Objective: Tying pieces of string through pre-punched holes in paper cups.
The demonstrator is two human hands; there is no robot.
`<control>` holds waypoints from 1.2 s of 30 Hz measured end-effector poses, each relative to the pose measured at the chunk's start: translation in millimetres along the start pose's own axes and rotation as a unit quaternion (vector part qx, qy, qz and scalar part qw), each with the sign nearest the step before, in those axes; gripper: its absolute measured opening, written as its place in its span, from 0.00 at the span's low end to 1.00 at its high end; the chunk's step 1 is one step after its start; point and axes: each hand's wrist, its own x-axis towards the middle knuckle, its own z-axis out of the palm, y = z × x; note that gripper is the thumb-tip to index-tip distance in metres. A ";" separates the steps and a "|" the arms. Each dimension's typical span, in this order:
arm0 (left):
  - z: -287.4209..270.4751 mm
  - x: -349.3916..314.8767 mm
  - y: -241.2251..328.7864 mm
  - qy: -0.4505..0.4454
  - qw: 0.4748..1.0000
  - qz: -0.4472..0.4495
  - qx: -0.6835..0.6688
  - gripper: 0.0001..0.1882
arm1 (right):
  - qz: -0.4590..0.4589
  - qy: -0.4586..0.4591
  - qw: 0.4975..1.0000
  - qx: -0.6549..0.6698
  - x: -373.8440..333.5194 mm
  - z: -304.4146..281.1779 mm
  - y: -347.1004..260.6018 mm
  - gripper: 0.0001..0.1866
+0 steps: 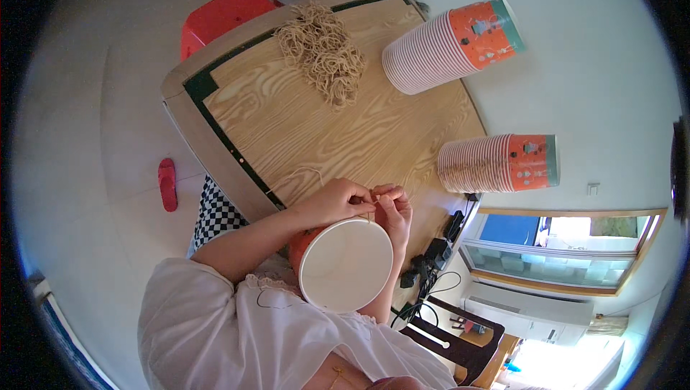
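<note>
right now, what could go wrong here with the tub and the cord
The paper tub could slip, as the left hand and right hand are busy pinching thin cord at its rim. The loose heap of cord may tangle when pulled. The nearer stack of tubs, close to the edge of the table, might topple if bumped.

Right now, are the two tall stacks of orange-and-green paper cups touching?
Apart. The head view shows a strip of wood-grain tabletop between the far stack and the near stack.

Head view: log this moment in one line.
left hand, right hand: apparently pinching cord by cup; tan cords: piled on table; cup stacks: two
</note>
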 end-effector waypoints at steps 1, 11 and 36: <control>-0.1 -0.3 0.3 -0.001 1.000 -0.005 0.001 0.11 | 0.005 0.011 1.000 -0.007 -0.4 -1.0 0.4 0.02; -0.7 -0.9 9.5 -0.008 0.999 -0.044 -0.002 0.09 | -0.024 0.045 0.981 -0.188 -3.6 -4.8 -11.0 0.04; 3.9 -2.1 4.5 0.002 1.000 -0.016 0.020 0.10 | -0.029 0.028 0.983 -0.177 -6.3 -9.7 -10.9 0.03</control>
